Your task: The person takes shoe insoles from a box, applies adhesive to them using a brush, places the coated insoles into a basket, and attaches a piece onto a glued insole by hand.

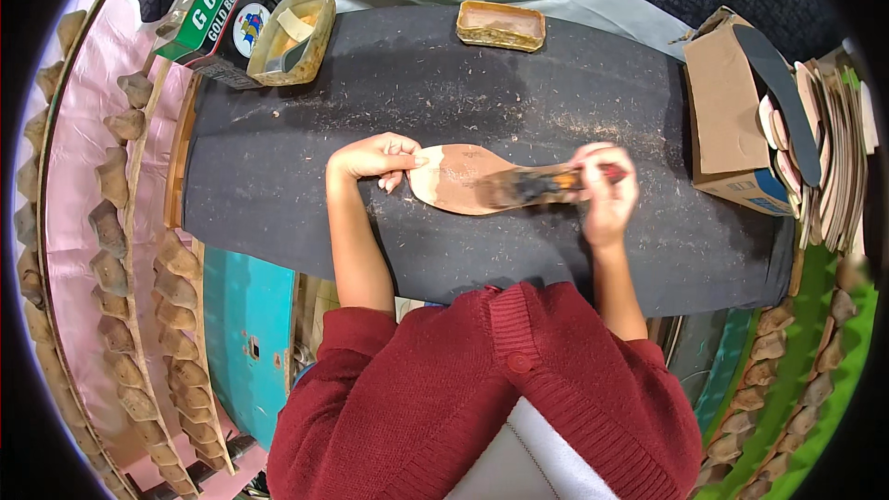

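Note:
A tan insole (452, 187) lies across the middle of the dark worktop, its wide rounded end to the left. Part of its surface looks darker and wet, while a paler patch shows at the left end. My left hand (375, 159) pinches that end between thumb and fingers. In my right hand (608, 193) is a brush (546, 185) with a dark, messy head and a reddish handle end. The brush is smeared by motion and passes over the narrower right part of the insole, hiding much of it.
A green and black metal can (215, 23) stands at the back left beside a crusted tub (319, 42) holding scraps. A shallow crusted tray (501, 26) sits at the back. A cardboard box (736, 111) with several sole-shaped sheets (838, 143) occupies the right. Shavings dot the worktop (444, 259).

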Motion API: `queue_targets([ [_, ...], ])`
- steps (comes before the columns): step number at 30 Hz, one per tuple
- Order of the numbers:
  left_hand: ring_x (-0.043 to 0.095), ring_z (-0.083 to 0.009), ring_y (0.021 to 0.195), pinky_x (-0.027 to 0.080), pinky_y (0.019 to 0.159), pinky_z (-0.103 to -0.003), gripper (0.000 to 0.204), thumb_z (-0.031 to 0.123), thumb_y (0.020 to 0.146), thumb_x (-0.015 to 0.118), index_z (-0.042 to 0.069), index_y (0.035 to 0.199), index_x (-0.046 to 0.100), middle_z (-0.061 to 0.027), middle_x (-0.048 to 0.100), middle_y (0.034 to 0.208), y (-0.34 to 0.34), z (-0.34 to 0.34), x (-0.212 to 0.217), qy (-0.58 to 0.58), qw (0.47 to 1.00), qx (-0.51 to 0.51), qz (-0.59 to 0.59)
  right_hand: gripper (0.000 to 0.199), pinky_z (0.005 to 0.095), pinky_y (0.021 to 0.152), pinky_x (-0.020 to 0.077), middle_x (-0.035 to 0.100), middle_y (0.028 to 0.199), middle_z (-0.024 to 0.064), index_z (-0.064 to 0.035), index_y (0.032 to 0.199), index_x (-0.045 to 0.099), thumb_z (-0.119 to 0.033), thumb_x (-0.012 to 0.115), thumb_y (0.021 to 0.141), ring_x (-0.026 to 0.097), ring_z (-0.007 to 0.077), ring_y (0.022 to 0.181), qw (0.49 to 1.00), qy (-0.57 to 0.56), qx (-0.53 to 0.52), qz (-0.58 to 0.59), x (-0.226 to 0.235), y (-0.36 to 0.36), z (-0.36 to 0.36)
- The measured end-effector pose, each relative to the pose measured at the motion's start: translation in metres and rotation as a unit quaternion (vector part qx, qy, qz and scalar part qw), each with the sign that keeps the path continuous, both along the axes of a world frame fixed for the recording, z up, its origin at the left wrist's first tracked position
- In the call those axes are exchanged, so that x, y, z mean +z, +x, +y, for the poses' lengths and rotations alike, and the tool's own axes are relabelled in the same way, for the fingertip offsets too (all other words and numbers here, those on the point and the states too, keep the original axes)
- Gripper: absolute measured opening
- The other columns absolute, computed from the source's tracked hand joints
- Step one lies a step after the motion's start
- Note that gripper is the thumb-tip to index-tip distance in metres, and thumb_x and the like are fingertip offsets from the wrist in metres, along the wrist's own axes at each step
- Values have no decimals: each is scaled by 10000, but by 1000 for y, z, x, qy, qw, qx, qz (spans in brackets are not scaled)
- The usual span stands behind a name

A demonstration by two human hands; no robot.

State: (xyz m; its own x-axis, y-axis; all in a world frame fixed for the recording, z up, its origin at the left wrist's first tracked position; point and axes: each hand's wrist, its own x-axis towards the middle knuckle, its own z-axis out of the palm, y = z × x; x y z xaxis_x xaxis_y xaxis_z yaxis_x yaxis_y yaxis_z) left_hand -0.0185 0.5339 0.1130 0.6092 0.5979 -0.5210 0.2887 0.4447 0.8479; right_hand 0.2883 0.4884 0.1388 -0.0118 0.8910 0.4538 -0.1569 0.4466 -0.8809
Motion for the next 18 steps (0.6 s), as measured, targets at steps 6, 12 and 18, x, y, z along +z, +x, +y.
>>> queue_targets([
  [6, 440, -39, 358, 289, 328, -169, 210, 227, 843, 519, 19, 809, 529, 24, 486, 471, 0, -1, -3, 6, 1000, 12, -1, 51, 187, 532, 451, 509, 826, 54, -14, 824, 479, -64, 485, 831, 496, 72, 696, 991, -110, 64, -35, 1, -12, -6],
  [12, 439, -36, 359, 290, 327, -166, 211, 226, 839, 527, 18, 805, 532, 23, 493, 489, 1, -1, 0, 6, 1000, 10, -1, 37, 144, 455, 339, 512, 793, 46, -34, 788, 473, -25, 443, 808, 436, 37, 568, 996, -49, -50, -60, 3, 50, 14],
  [18, 446, -32, 363, 296, 325, -163, 220, 233, 834, 534, 13, 824, 539, 29, 499, 504, -1, 0, -6, 1, 1000, 16, 12, 24, 181, 562, 408, 512, 809, 63, -30, 799, 474, -50, 473, 813, 478, 82, 686, 998, -34, -42, -15, 12, 16, 0],
])
